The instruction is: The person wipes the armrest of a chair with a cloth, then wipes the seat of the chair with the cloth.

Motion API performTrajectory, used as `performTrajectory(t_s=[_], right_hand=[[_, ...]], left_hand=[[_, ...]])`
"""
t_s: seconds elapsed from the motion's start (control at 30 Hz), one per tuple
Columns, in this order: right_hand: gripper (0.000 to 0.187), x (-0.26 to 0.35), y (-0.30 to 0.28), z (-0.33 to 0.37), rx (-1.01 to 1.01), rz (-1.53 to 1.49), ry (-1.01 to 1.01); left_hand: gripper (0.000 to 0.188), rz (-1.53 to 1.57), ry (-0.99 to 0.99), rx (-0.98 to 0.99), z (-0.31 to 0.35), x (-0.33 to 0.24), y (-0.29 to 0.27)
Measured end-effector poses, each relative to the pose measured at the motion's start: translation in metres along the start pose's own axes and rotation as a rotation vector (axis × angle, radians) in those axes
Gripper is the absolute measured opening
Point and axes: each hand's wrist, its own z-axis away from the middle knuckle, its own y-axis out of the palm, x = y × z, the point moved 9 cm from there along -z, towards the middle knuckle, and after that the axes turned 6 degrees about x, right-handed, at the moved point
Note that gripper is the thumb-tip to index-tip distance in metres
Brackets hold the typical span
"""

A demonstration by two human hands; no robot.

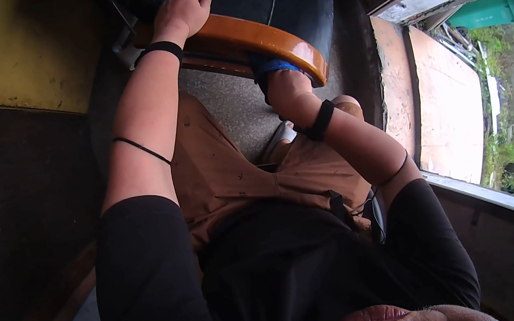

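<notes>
A black padded chair (305, 4) with a curved, glossy wooden armrest (249, 38) fills the top middle of the head view. My left hand (183, 15) is closed at the left part of the armrest, its fingers curled over toward the black padding. Below the armrest's right end is my right hand (289, 89), closed on a blue cloth (278, 64). The cloth lies against the underside of the wood, and the armrest partly hides it. Most of my right fingers are out of sight beneath the cloth and the wood.
Speckled grey floor (218, 95) shows between the chair and my brown trousers (217, 167). A dark panel (23, 201) stands at left under a yellow surface (25, 57). To the right, an opening with a pale sill (505, 202) looks onto plants and a green structure (485, 12).
</notes>
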Motion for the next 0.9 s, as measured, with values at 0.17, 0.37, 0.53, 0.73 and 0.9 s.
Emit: performTrajectory(t_s=[0.17,0.37,0.53,0.73,0.9], right_hand=[[0.035,0.002,0.001,-0.004,-0.185,0.038,-0.073],[0.034,-0.011,-0.010,0.011,-0.027,-0.141,0.024],[0.033,-0.009,-0.014,0.028,-0.193,-0.158,-0.111],[0.083,-0.030,-0.027,0.057,-0.193,-1.105,-0.301],[0.055,-0.115,-0.083,0.069,-0.557,-2.019,-0.335]], left_hand=[[0.036,-0.001,0.019,0.008,0.000,-0.009,-0.009],[0.036,-0.023,0.047,0.022,-0.002,-0.016,-0.009],[0.035,-0.034,0.089,0.027,-0.003,-0.029,-0.009],[0.035,-0.017,0.077,0.002,-0.005,-0.025,-0.009],[0.035,-0.032,0.069,0.009,-0.002,-0.019,-0.012]])
